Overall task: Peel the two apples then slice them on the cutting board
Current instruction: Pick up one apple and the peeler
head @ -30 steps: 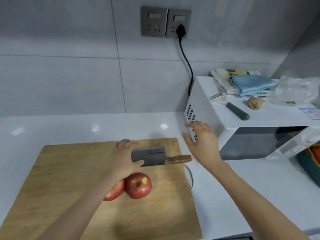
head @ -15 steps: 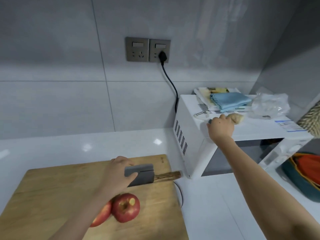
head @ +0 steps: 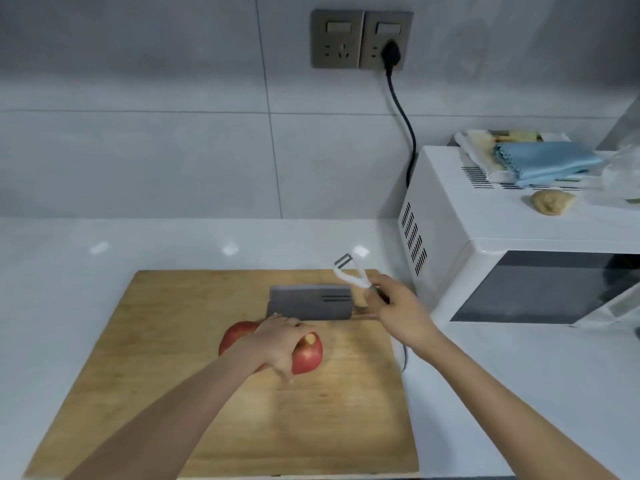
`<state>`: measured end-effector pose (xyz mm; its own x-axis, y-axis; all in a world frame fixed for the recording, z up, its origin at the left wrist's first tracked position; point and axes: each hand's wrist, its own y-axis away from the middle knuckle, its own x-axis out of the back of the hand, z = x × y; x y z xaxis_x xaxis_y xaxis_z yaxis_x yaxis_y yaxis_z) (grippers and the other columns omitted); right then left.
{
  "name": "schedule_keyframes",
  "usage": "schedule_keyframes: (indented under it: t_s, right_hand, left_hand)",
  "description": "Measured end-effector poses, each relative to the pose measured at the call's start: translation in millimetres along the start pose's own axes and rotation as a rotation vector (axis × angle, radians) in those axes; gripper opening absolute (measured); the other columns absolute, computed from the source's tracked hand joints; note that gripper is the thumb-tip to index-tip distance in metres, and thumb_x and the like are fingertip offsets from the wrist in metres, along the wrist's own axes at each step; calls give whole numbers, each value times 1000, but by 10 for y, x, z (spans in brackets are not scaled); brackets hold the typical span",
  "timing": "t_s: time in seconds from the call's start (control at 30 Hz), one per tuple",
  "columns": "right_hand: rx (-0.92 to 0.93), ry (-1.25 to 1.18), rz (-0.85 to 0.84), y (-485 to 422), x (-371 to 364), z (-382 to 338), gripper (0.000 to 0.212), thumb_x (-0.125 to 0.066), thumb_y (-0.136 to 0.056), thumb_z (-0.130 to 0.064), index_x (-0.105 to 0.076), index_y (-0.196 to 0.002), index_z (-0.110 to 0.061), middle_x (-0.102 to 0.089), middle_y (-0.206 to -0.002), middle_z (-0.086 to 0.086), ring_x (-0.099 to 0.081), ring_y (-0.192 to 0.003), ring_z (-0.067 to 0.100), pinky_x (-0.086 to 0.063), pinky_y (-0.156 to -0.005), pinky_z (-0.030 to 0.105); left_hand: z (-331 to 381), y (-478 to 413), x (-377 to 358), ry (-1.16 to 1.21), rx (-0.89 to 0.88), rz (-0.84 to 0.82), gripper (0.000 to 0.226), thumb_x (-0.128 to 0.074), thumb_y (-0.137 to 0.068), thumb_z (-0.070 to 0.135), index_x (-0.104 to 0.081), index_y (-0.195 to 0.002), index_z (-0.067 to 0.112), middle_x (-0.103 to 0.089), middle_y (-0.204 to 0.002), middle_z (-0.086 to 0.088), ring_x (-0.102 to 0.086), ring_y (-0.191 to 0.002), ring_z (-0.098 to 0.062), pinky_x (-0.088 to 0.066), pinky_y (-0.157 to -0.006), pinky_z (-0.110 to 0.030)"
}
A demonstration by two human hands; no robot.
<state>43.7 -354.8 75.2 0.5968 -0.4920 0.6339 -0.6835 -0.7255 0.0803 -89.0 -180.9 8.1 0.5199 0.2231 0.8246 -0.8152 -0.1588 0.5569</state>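
While two red apples sit touching on the one cutting board [head: 173, 375], the left hand [head: 277, 344] curls over the right apple [head: 309, 357], the left apple [head: 237, 336] peeking out; the right hand [head: 401, 313] grips one white peeler [head: 349, 271] near the single cleaver [head: 310, 303] lying flat.

Single view, worn on your head. Wide-angle, facing forward and down over the counter [head: 69, 271]. Cutting board [head: 173, 341] sits close under you, filling the lower left and reaching the bottom edge. Your forearms [head: 166, 431] enter from below; left hand [head: 277, 344] holding an apple [head: 308, 356] and right hand [head: 398, 313] holding the peeler [head: 349, 271] land near mid-frame. Tiled wall [head: 138, 161] spans the top; microwave [head: 485, 258] is cut by the right edge.
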Motion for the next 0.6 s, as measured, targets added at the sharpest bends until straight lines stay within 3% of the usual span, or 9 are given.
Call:
schedule_keyframes:
  t_s: [0.07, 0.17, 0.27, 0.33, 0.43, 0.5, 0.6]
  right_hand:
    - [-32, -44, -54, 79, -154, 83, 20, -46, -96, -38, -60, -99, -24, -49, -70, -15, -48, -70, 9, -37, -68, 27]
    - [-85, -207, -63, 181, -316, 147, 29, -49, -93, -45, -49, -67, -32, -47, -60, -12, -43, -57, 10, -36, -60, 28]
    - [-154, -311, -37, 274, -408, 148, 39, -50, -92, -48, -55, -69, -17, -48, -57, -7, -42, -52, 8, -32, -53, 20]
    - [-211, -379, -20, 334, -455, 137, 52, -47, -88, -56, -58, -75, -7, -49, -56, 0, -43, -50, 12, -34, -52, 23]
    - [-331, -536, -83, 434, -550, 37, 57, -39, -88, -65, -67, -85, -16, -50, -52, -1, -45, -48, 15, -36, -50, 28]
    - [-377, -653, -137, 527, -653, -129, 51, -37, -92, -60, -68, -91, -19, -49, -51, -1, -43, -45, 12, -36, -47, 25]
    - [-351, -703, -255, 671, -902, -413, 50, -37, -95, -54, -63, -79, -15, -47, -51, 2, -40, -44, 12, -34, -47, 26]
  left_hand:
    - [-24, -25, -20, 31, 3, 54, 97, -82, -65, 44, -29, -145, 30, -46, -137, -2, -43, -123, -23, -33, -102, -32]
    - [-13, -20, -70, 152, 25, 143, 86, -83, -64, 40, -39, -138, 29, -54, -123, -3, -50, -109, -21, -40, -88, -29]
    - [25, 42, -154, 341, 67, 226, 84, -83, -60, 41, -43, -133, 31, -55, -119, 0, -50, -107, -17, -45, -86, -27]
    - [71, 187, -174, 594, 123, 286, 82, -83, -57, 41, -45, -130, 34, -53, -119, 7, -49, -112, -13, -46, -91, -28]
    - [163, 588, -142, 1174, 184, 323, 70, -86, -63, 26, -51, -124, 33, -53, -114, 16, -55, -105, -7, -50, -88, -26]
    - [183, 887, -185, 1496, 165, 336, 64, -86, -65, 16, -56, -119, 32, -57, -114, 10, -59, -103, -10, -54, -86, -30]
    - [129, 1297, -323, 1740, 157, 365, 70, -88, -51, 19, -60, -113, 32, -58, -118, 4, -60, -106, -16, -55, -83, -34]
